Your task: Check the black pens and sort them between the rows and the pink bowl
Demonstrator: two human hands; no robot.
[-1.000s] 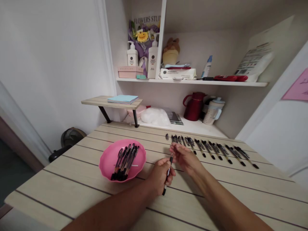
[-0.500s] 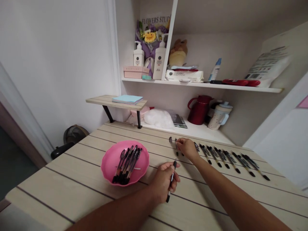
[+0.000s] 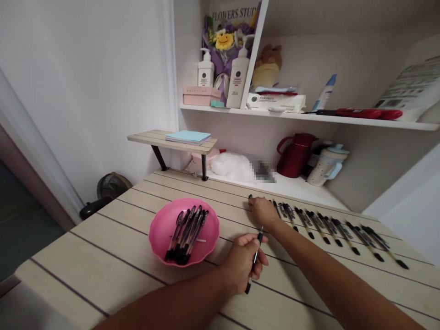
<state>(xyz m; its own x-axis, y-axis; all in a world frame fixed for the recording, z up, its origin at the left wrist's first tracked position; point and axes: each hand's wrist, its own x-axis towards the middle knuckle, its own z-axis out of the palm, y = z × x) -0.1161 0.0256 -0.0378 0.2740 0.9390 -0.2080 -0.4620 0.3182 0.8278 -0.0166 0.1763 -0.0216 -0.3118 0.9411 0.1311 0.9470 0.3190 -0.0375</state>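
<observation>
My left hand point(image 3: 245, 261) is closed around a pen point(image 3: 255, 260), its bare tip pointing up and its dark end down. Beyond it, my right hand point(image 3: 264, 212) is low over the table with its fingertips pinched at a small dark pen cap point(image 3: 250, 197); the fingers partly cover it. To my left, a pink scalloped bowl point(image 3: 154, 243) holds several black pens point(image 3: 187, 233) lying side by side. Right of my right hand runs a row of dark pen parts point(image 3: 325, 224), laid out in small groups along the table.
The slatted wooden table point(image 3: 137, 256) carries a small raised shelf point(image 3: 144, 137) with blue paper point(image 3: 188, 136) on it. Behind stand a red jug point(image 3: 294, 156), a pale tumbler point(image 3: 326, 166) and a white plastic bag point(image 3: 231, 166). Pump bottles point(image 3: 238, 80) stand on the upper shelf.
My right hand has moved left along the table to the leftmost cap. My left hand still holds the pen. The whole view has shifted slightly, showing more of the row.
</observation>
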